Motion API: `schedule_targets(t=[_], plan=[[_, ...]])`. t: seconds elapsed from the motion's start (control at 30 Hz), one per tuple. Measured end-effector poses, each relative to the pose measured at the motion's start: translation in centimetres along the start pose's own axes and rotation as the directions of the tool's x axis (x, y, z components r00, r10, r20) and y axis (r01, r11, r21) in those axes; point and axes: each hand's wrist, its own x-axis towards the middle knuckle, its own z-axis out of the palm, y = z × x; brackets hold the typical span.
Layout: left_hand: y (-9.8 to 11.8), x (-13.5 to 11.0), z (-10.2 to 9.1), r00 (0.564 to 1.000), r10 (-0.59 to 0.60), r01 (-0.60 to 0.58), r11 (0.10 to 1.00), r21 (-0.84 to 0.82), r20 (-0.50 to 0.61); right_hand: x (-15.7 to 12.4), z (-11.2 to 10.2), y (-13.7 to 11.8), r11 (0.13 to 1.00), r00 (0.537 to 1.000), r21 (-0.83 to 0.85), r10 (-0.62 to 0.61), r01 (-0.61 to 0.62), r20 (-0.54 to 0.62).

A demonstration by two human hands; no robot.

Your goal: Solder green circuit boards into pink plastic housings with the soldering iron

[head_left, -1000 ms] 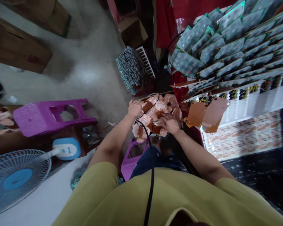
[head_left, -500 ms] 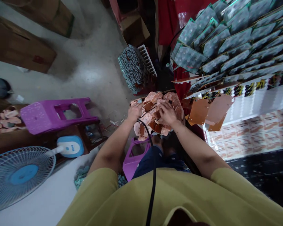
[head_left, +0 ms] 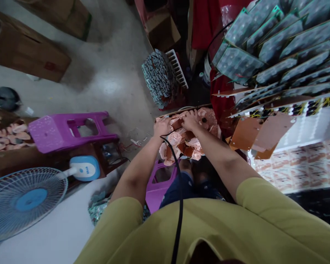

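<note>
A pile of pinkish and copper-brown circuit boards (head_left: 172,141) fills a container in front of my legs. At its left side, my left hand (head_left: 162,126) rests on the boards, fingers bent forward over them and partly hard to make out. My right hand (head_left: 190,120) lies on the boards nearer the far edge, its fingers spread and reaching forward. No single board is seen lifted in either hand. A black cable (head_left: 180,205) runs down from my head, its upper end over the pile between my hands.
Purple stools (head_left: 55,132) stand at left and below the pile. A blue fan (head_left: 30,200) is at lower left. Beyond the pile sits a stack of grey-green boards (head_left: 158,79). Rows of bubble-wrapped green boards (head_left: 239,64) crowd the right. Cardboard boxes (head_left: 30,51) stand upper left.
My right hand has moved forward over the pile toward its far edge. My left hand stays at the left side. The whole view has shifted slightly.
</note>
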Motion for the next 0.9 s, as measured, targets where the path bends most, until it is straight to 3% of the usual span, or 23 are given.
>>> schedule_targets(t=[0.27,0.47,0.73,0.9], plan=[[0.9,1.7,1.1,0.994,-0.106,0.102,0.990,-0.103,-0.037,-1.3,0.0,-0.1,0.999,1.000,-0.021,0.028,-0.028,0.012],[0.4,2.5,0.9,0.969,-0.227,0.187,0.932,-0.309,-0.099,-2.2,-0.2,0.5,1.000,0.999,0.002,0.000,0.000,0.039],[-1.6,0.7,-0.7,0.941,-0.270,0.106,0.808,-0.580,-0.203,-1.9,0.9,1.1,0.997,0.999,0.068,0.036,-0.035,-0.013],[-2.6,-1.4,-3.2,0.904,-0.287,-0.038,0.682,-0.730,-0.316,-1.6,1.7,1.1,0.988,0.994,0.137,0.084,-0.075,-0.064]])
